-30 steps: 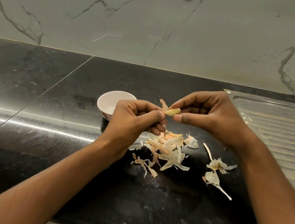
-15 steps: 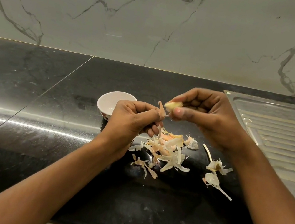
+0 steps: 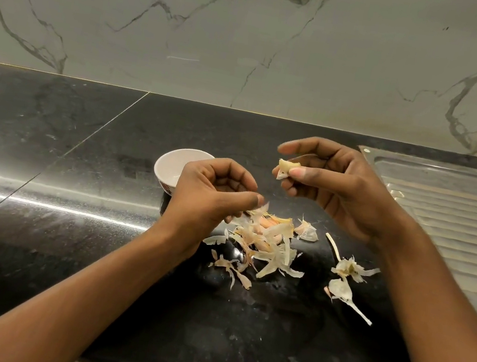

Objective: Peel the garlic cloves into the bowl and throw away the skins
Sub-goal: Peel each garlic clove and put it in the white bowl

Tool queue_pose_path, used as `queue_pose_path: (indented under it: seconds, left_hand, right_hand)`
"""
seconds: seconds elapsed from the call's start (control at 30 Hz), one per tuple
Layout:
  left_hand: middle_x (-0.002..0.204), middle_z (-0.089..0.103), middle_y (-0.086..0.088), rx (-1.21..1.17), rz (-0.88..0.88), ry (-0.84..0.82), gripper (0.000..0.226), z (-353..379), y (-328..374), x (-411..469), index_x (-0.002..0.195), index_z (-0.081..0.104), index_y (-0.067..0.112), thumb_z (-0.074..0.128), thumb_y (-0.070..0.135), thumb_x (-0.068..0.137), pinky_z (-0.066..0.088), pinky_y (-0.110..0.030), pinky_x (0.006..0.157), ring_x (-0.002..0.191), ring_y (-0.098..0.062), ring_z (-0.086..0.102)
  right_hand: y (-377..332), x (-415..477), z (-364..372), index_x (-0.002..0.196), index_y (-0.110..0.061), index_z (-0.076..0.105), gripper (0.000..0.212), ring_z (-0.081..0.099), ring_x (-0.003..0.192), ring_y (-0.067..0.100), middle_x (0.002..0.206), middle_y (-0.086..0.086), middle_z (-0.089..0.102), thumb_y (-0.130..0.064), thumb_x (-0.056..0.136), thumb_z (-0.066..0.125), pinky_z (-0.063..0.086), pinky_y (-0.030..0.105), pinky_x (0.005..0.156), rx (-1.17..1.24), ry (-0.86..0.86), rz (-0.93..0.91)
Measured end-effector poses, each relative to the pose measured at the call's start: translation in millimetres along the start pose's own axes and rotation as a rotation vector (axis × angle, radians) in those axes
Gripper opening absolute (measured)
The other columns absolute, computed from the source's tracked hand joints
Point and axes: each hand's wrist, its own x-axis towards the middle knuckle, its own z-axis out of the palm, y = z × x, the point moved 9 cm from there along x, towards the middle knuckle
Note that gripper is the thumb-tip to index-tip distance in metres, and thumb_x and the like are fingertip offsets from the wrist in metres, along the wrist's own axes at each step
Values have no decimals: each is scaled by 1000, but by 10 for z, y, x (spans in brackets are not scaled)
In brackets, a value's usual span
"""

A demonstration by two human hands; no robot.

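Observation:
My right hand (image 3: 337, 184) pinches a pale yellow garlic clove (image 3: 286, 169) between thumb and fingers, raised above the black counter, with a bit of skin still on its lower end. My left hand (image 3: 213, 191) is curled lower and to the left, its thumb and fingertips pinched on a thin piece of skin (image 3: 262, 208) just over the pile. A heap of papery garlic skins (image 3: 267, 244) with some pinkish unpeeled cloves lies on the counter between my hands. The small white bowl (image 3: 173, 166) stands behind my left hand, partly hidden by it.
More skin scraps and a stem (image 3: 347, 278) lie to the right of the pile. A steel sink drainboard (image 3: 453, 210) fills the right side. The marble wall (image 3: 255, 35) rises behind the black counter (image 3: 47, 148), whose front edge runs near my forearms.
My hands have drawn apart. The right hand lifted the clove up and to the right; the left hand dropped down toward the pile with a torn-off piece of skin.

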Motion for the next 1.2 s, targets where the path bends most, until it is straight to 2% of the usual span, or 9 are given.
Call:
queue_pose_path:
  seconds: [0.1, 0.17, 0.27, 0.37, 0.67, 1.0, 1.2]
  left_hand:
    - [76, 70, -14, -39, 44, -3, 22, 6, 25, 8, 96, 78, 0, 68, -17, 87, 51, -24, 55, 60, -16, 60]
    - [76, 71, -15, -53, 64, 1, 21, 5, 43, 18, 100, 78, -2, 64, -15, 91, 54, -25, 56, 61, -20, 63]
    - [83, 74, -21, -70, 72, -4, 10, 13, 64, 22, 101, 79, -2, 73, -1, 93, 57, -27, 58, 65, -26, 67]
    - [83, 76, -20, -48, 73, 0, 14, 16, 67, 18, 101, 80, -1, 79, 7, 90, 58, -27, 59, 68, -27, 69]
    - [84, 78, -18, -21, 30, 29, 14, -19, 33, 12, 101, 81, 1, 81, 9, 89, 61, -30, 65, 71, -28, 72]
    - [82, 77, -19, -5, -13, 48, 6, -42, -24, 19, 98, 79, 1, 76, 3, 92, 63, -30, 66, 69, -28, 73]
    - [79, 76, -20, -9, -29, 55, 5, -51, -32, 20, 95, 78, 1, 74, -1, 93, 62, -27, 62, 65, -25, 70]
  right_hand:
    - [30, -3, 21, 129, -2, 71, 34, 74, 97, 22, 114, 17, 78, -9, 96, 67, 61, 29, 86, -63, -9, 16]
    - [46, -5, 42, 126, -2, 72, 32, 75, 100, 22, 114, 15, 78, -9, 96, 69, 61, 29, 87, -112, -22, 25]
    - [60, -1, 61, 121, -4, 73, 30, 76, 101, 23, 113, 13, 79, -9, 91, 75, 62, 29, 88, -169, -23, 35]
    - [48, -6, 81, 117, -6, 75, 30, 77, 102, 24, 110, 11, 80, -10, 87, 80, 62, 29, 89, -252, -22, 23]
    - [-26, -16, 85, 111, -6, 79, 27, 79, 100, 23, 105, 7, 82, -9, 85, 86, 64, 32, 91, -398, 8, -52]
    - [-117, -8, 143, 105, -11, 81, 20, 77, 89, 22, 96, 0, 80, -14, 86, 89, 67, 38, 82, -645, 56, -234]
    - [-94, -1, 153, 104, -9, 79, 21, 77, 89, 23, 96, 2, 79, -10, 85, 89, 67, 40, 83, -624, 49, -220]
